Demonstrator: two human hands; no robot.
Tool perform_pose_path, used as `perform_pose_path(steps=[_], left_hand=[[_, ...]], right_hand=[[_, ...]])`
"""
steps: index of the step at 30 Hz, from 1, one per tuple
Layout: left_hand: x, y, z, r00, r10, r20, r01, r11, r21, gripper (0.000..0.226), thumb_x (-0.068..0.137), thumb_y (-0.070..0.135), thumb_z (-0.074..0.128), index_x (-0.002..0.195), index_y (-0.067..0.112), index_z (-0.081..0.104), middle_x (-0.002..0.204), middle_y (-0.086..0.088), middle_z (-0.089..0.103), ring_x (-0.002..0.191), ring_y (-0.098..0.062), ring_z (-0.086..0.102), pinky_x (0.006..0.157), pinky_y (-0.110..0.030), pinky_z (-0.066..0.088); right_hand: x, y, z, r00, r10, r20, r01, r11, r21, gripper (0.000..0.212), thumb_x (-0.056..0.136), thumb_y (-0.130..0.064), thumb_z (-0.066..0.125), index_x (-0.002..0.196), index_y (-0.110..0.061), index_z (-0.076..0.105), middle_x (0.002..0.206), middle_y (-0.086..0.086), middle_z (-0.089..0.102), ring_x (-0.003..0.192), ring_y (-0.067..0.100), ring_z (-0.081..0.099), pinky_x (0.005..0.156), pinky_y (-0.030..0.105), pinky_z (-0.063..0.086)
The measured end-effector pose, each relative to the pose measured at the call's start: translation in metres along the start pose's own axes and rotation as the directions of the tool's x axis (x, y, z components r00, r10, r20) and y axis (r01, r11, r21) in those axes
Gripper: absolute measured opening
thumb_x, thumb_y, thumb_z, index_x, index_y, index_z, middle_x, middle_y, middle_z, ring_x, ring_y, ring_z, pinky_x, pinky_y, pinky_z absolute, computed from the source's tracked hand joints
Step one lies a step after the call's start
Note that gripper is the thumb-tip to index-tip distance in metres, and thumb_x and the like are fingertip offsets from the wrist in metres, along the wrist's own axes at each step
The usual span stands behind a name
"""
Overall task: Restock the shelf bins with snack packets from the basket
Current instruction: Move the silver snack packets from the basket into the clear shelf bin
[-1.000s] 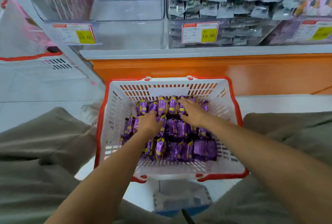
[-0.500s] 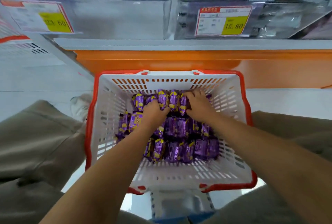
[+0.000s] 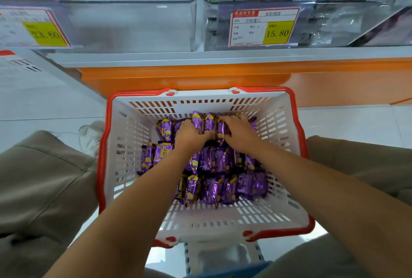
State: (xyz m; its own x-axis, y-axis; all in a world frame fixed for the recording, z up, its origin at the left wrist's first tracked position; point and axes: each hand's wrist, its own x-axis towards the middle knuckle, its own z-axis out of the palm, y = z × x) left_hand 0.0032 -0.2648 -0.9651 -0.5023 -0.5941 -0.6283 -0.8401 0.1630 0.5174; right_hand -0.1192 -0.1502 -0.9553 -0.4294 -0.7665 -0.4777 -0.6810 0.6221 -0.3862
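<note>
**Both hands close on a bunch at the far end of the basket**

A second ago I had both hands lying fairly flat over the purple rows. Now they are drawn together. My left hand [image 3: 189, 135] has its fingers curled down into the far row and grips a few snack packets [image 3: 206, 123]. My right hand [image 3: 239, 133] curves over the same bunch from the other side and squeezes it toward the left. The bunch stands on end between them, still inside the basket [image 3: 124, 144], with the rest in rows beneath my forearms. The view has dropped too, so the clear shelf bin [image 3: 133, 26] sits above. I judge the grab is set and the lift comes next. Slick wrappers could slip out of a two-handed squeeze.
</note>
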Motion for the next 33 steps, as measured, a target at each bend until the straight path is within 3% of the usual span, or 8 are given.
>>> perform_pose_path(steps=[6, 10, 14, 19, 23, 26, 29, 33], left_hand=[[0.009, 0.009, 0.012, 0.998, 0.006, -0.058, 0.001, 0.994, 0.108, 0.104, 0.073, 0.057, 0.076, 0.143, -0.002, 0.025, 0.13, -0.021, 0.051, 0.109, -0.035, 0.057, 0.082, -0.045, 0.054], [0.009, 0.013, 0.014, 0.997, -0.004, -0.083, 0.014, 0.992, 0.124, 0.082, 0.078, 0.045, 0.075, 0.133, 0.001, 0.033, 0.113, -0.02, 0.058, 0.099, -0.034, 0.06, 0.071, -0.041, 0.054], [0.005, 0.012, 0.002, 0.998, -0.036, -0.047, 0.039, 0.998, 0.056, 0.057, 0.085, 0.043, 0.071, 0.11, 0.001, 0.04, 0.066, -0.004, 0.043, 0.053, -0.015, 0.041, 0.044, -0.027, 0.028], [-0.007, 0.001, -0.016, 0.998, -0.055, 0.014, 0.057, 0.95, -0.308, 0.047, 0.083, 0.032, 0.074, 0.065, 0.014, 0.035, 0.059, -0.005, 0.036, 0.056, -0.02, 0.037, 0.055, -0.032, 0.03], [-0.035, -0.002, -0.041, 0.99, 0.068, 0.126, 0.026, 0.781, -0.624, 0.014, 0.085, 0.023, 0.073, 0.088, 0.01, 0.069, 0.08, -0.002, 0.069, 0.067, -0.011, 0.063, 0.064, -0.027, 0.045], [-0.053, -0.002, -0.056, 0.982, 0.124, 0.145, 0.022, 0.682, -0.731, 0.014, 0.088, 0.019, 0.07, 0.1, 0.011, 0.066, 0.083, 0.005, 0.072, 0.069, -0.007, 0.062, 0.062, -0.022, 0.044], [-0.078, 0.005, -0.073, 0.983, 0.155, 0.098, -0.023, 0.635, -0.773, 0.015, 0.089, 0.006, 0.066, 0.083, 0.019, 0.059, 0.062, 0.013, 0.063, 0.061, -0.007, 0.052, 0.058, -0.02, 0.04], [-0.107, 0.019, -0.095, 0.976, 0.214, 0.047, -0.085, 0.568, -0.818, 0.011, 0.093, 0.014, 0.059, 0.086, 0.022, 0.06, 0.07, 0.009, 0.061, 0.063, -0.006, 0.053, 0.059, -0.022, 0.042]], right_hand=[[-0.001, 0.015, -0.004, 0.996, 0.07, 0.061, -0.081, 0.972, 0.219, 0.062, 0.087, 0.002, 0.047, 0.144, -0.021, 0.038, 0.142, 0.011, 0.038, 0.13, 0.028, 0.038, 0.107, 0.039, 0.039], [-0.002, 0.019, -0.004, 0.995, 0.06, 0.081, -0.08, 0.956, 0.283, 0.06, 0.087, 0.005, 0.044, 0.143, -0.016, 0.039, 0.145, 0.009, 0.038, 0.132, 0.023, 0.038, 0.107, 0.029, 0.036], [-0.003, 0.016, -0.006, 0.998, 0.046, 0.035, -0.055, 0.941, 0.332, 0.055, 0.09, 0.0, 0.049, 0.143, -0.014, 0.041, 0.144, 0.009, 0.041, 0.133, 0.022, 0.039, 0.108, 0.033, 0.038], [-0.01, -0.002, -0.011, 0.992, 0.06, -0.112, 0.003, 0.869, 0.495, 0.041, 0.096, -0.009, 0.051, 0.137, -0.008, 0.047, 0.134, 0.011, 0.053, 0.119, 0.021, 0.052, 0.094, 0.026, 0.042], [-0.013, -0.026, -0.016, 0.996, 0.058, 0.069, -0.09, 0.669, 0.738, 0.05, 0.097, -0.032, 0.056, 0.141, -0.015, 0.04, 0.14, 0.005, 0.048, 0.125, 0.021, 0.05, 0.104, 0.042, 0.044], [-0.022, -0.05, -0.028, 0.978, -0.007, 0.207, -0.175, 0.5, 0.848, 0.058, 0.097, -0.045, 0.05, 0.149, -0.026, 0.032, 0.148, 0.001, 0.042, 0.124, 0.025, 0.053, 0.093, 0.036, 0.051], [-0.038, -0.073, -0.044, 0.981, -0.106, 0.161, -0.102, 0.423, 0.9, 0.047, 0.1, -0.04, 0.045, 0.146, -0.033, 0.035, 0.149, -0.005, 0.041, 0.129, 0.023, 0.048, 0.082, 0.028, 0.054], [-0.059, -0.096, -0.067, 0.98, -0.198, 0.008, 0.086, 0.461, 0.883, 0.035, 0.103, -0.025, 0.042, 0.137, -0.035, 0.038, 0.129, -0.015, 0.052, 0.115, 0.008, 0.051, 0.095, 0.037, 0.051]])
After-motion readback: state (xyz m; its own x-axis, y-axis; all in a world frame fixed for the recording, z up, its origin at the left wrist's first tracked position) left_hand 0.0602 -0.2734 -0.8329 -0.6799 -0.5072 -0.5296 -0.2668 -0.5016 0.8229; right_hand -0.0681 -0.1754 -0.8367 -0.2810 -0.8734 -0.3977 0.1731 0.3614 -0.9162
